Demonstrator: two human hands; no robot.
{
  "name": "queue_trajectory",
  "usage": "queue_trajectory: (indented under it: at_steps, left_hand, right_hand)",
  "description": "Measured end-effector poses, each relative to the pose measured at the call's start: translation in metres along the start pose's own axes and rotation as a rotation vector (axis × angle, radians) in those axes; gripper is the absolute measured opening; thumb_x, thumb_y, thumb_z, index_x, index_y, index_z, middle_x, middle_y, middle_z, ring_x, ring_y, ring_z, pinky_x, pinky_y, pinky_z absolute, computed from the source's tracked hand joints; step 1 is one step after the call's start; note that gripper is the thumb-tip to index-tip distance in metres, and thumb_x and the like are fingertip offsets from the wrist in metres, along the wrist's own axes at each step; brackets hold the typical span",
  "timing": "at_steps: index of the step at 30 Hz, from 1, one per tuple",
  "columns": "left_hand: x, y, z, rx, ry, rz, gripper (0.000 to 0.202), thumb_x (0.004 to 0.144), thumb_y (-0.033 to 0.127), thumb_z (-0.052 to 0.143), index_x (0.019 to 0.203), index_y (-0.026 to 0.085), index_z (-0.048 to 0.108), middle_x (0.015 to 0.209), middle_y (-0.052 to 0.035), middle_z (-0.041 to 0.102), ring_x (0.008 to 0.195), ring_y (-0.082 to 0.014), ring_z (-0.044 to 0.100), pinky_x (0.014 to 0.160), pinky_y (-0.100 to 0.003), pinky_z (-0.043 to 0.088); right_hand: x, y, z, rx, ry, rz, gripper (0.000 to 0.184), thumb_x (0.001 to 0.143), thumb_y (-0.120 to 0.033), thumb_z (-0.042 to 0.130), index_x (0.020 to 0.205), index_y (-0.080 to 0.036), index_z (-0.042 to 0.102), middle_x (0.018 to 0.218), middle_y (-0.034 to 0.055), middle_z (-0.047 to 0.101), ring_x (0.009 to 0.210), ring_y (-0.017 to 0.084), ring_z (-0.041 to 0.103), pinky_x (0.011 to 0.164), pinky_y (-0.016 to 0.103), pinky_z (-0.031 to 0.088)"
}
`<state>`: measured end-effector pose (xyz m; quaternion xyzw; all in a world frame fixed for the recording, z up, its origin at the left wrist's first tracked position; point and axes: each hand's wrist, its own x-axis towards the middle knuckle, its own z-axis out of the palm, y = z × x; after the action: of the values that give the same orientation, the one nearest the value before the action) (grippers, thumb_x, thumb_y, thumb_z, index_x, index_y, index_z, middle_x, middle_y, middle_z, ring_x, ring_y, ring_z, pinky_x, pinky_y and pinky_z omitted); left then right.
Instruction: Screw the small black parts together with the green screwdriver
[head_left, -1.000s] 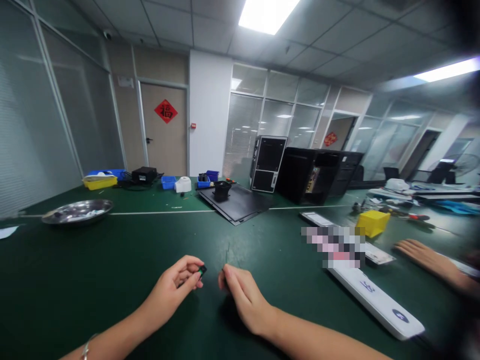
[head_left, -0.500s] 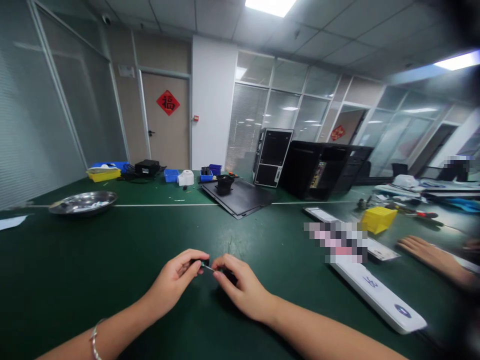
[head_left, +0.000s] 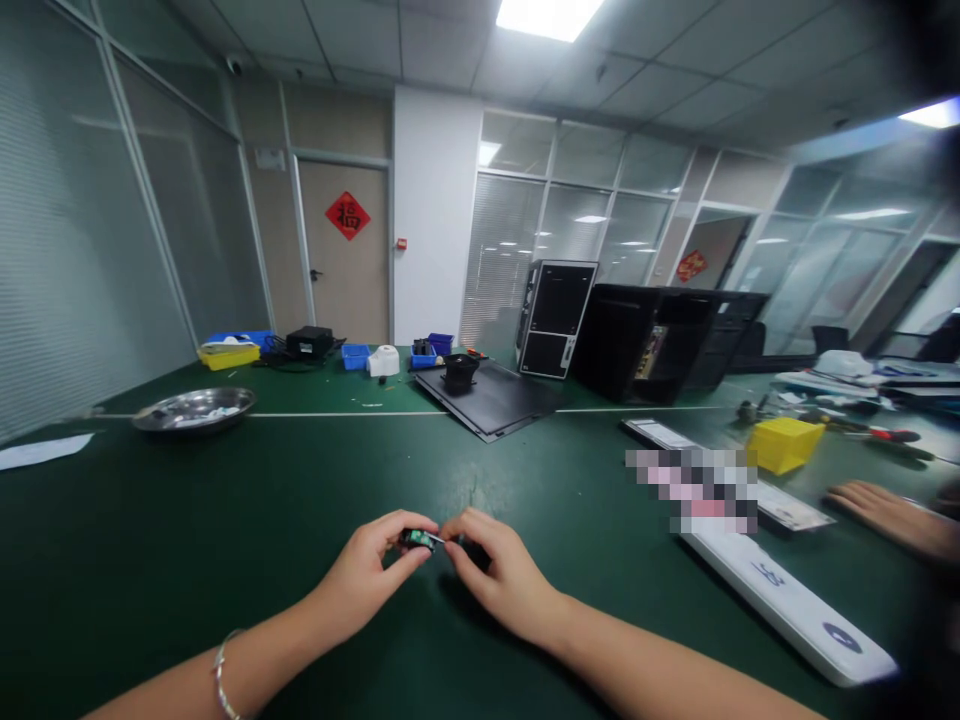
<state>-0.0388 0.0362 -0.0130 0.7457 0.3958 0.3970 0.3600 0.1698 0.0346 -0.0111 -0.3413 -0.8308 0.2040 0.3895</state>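
Note:
My left hand (head_left: 371,570) pinches a small dark green part (head_left: 417,540) between thumb and fingers, just above the green table (head_left: 225,520). My right hand (head_left: 499,572) meets it from the right, its thumb and forefinger pinched on a thin metal pin (head_left: 439,542) that sticks out of the part. Both wrists rest low over the mat near the front edge. A bracelet (head_left: 222,680) is on my left wrist.
A long white bar (head_left: 787,610) lies to the right, with a yellow box (head_left: 784,443) behind it and another person's hand (head_left: 885,515) at the far right. A metal bowl (head_left: 193,408) sits back left. A black panel (head_left: 495,400), computer cases (head_left: 637,340) and blue bins (head_left: 427,352) stand at the back.
My right hand moved left from a gap beside the part and closed on its pin. The two hands now touch at the part; the camera drifted slightly.

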Motion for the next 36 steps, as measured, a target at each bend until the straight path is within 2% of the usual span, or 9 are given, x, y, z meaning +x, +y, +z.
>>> queue_trajectory:
  at_steps: [6, 14, 21, 27, 33, 36]
  left_hand:
    - [0.0010, 0.0037, -0.0024, -0.025, 0.060, 0.007, 0.019, 0.085, 0.021, 0.061, 0.102, 0.019, 0.070, 0.099, -0.0065, 0.073, 0.093, -0.0226, 0.068, 0.085, -0.033, 0.052]
    - [-0.0029, 0.0071, -0.0035, 0.079, 0.053, 0.079, 0.019, 0.087, 0.021, 0.062, 0.102, 0.022, 0.073, 0.101, -0.0064, 0.075, 0.096, -0.0236, 0.068, 0.089, -0.035, 0.051]
    - [-0.0005, 0.0020, -0.0032, -0.031, 0.018, -0.020, 0.022, 0.082, 0.022, 0.067, 0.102, 0.022, 0.076, 0.100, -0.0060, 0.079, 0.094, -0.0238, 0.071, 0.086, -0.033, 0.053]
    - [-0.0008, 0.0067, -0.0014, -0.160, 0.009, -0.077, 0.023, 0.078, 0.021, 0.068, 0.100, 0.019, 0.076, 0.097, -0.0068, 0.080, 0.090, -0.0240, 0.073, 0.084, -0.033, 0.056]
    - [-0.0044, 0.0098, -0.0037, 0.032, 0.034, 0.003, 0.020, 0.082, 0.024, 0.068, 0.100, 0.025, 0.078, 0.103, -0.0056, 0.080, 0.098, -0.0257, 0.071, 0.092, -0.036, 0.053]
    - [-0.0042, 0.0095, -0.0036, 0.005, 0.024, -0.010, 0.020, 0.082, 0.023, 0.068, 0.100, 0.025, 0.078, 0.103, -0.0043, 0.080, 0.097, -0.0250, 0.072, 0.090, -0.034, 0.054]
  right_hand:
    - [-0.0003, -0.0004, 0.0011, -0.018, -0.022, -0.001, 0.018, 0.092, -0.012, 0.050, 0.098, -0.021, 0.065, 0.085, 0.0025, 0.065, 0.078, 0.016, 0.060, 0.072, 0.026, 0.045]
    - [-0.0002, 0.0013, 0.0008, -0.108, -0.068, -0.009, 0.018, 0.092, -0.015, 0.052, 0.095, -0.021, 0.068, 0.080, 0.0022, 0.063, 0.073, 0.015, 0.060, 0.067, 0.024, 0.043]
    - [-0.0003, 0.0006, -0.0007, -0.123, -0.076, -0.013, 0.018, 0.093, -0.018, 0.050, 0.089, -0.019, 0.068, 0.077, 0.0022, 0.062, 0.071, 0.015, 0.059, 0.065, 0.023, 0.042]
    - [-0.0021, 0.0001, -0.0008, -0.108, -0.074, -0.023, 0.018, 0.093, -0.018, 0.050, 0.089, -0.020, 0.068, 0.077, 0.0024, 0.063, 0.070, 0.015, 0.059, 0.065, 0.024, 0.043]
    - [-0.0026, -0.0013, -0.0003, -0.130, -0.057, -0.009, 0.018, 0.093, -0.017, 0.051, 0.090, -0.021, 0.068, 0.076, 0.0018, 0.062, 0.070, 0.015, 0.059, 0.064, 0.024, 0.042]
    - [-0.0024, -0.0018, -0.0007, -0.123, -0.054, -0.003, 0.018, 0.093, -0.017, 0.051, 0.091, -0.021, 0.069, 0.076, 0.0018, 0.062, 0.069, 0.014, 0.058, 0.064, 0.024, 0.042]
